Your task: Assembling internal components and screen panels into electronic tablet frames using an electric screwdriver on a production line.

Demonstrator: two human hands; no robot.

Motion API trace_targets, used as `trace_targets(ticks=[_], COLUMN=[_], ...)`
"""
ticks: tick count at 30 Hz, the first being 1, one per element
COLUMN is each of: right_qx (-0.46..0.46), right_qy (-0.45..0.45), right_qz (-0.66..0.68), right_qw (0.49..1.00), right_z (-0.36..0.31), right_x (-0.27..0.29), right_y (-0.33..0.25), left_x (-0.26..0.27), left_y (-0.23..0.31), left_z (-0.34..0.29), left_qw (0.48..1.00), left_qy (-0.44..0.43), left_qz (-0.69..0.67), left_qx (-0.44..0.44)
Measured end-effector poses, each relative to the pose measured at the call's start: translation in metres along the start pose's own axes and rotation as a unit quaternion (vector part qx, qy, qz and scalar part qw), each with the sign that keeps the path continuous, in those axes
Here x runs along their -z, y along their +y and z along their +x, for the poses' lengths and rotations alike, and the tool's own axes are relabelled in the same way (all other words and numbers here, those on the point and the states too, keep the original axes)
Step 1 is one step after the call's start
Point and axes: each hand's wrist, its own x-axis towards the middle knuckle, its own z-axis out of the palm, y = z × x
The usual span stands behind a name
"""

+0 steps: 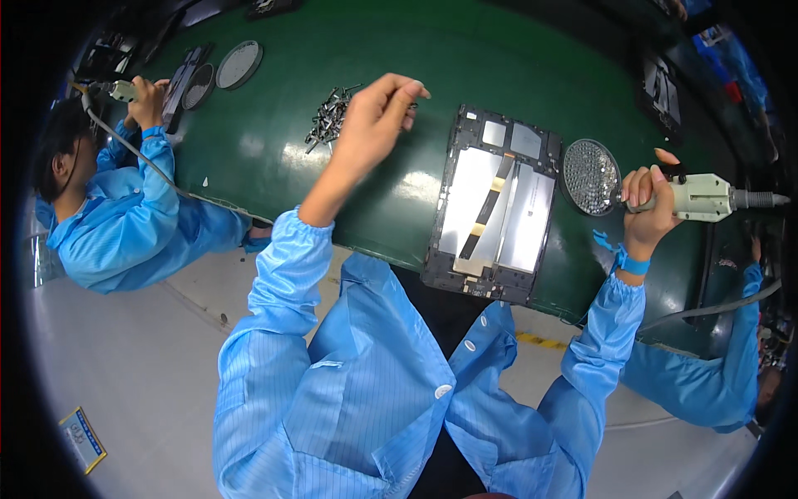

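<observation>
My right hand (651, 208) is wrapped round a pale electric screwdriver (702, 198) with a ribbed grey cable end. Its front end is at the rim of a round dark dish (592, 177) filled with small shiny pieces that look like screws. My left hand (374, 121) is raised over the table with thumb and fingers pinched together; what they hold, if anything, is too small to make out. Just left of it lies a pile of small dark and metallic parts (328, 119). Between my hands, an opened tablet (528, 233) with silver battery panels lies at the table's near edge.
The green table (432, 50) runs across in front of me. At left a co-worker (125, 200) in blue works with another screwdriver (123, 91), near two round dishes (239, 65). Another person's blue sleeve (698, 382) is at right. A grey cable (706, 311) hangs there.
</observation>
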Motion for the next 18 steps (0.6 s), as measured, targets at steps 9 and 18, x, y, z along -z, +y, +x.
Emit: trace_targets(ticks=[9, 18], right_qx=[0.002, -0.003], right_qy=[-0.009, -0.014], right_qz=[0.003, -0.006], right_qw=[1.0, 1.0], right_z=[-0.003, 0.0], right_x=[-0.004, -0.001], right_y=[0.003, 0.002], left_x=[-0.041, -0.049], left_y=[-0.03, -0.035], left_z=[0.036, 0.039], left_qw=[0.99, 0.948], left_qy=[0.051, 0.006], left_qz=[0.107, 0.22], left_qx=[-0.077, -0.229])
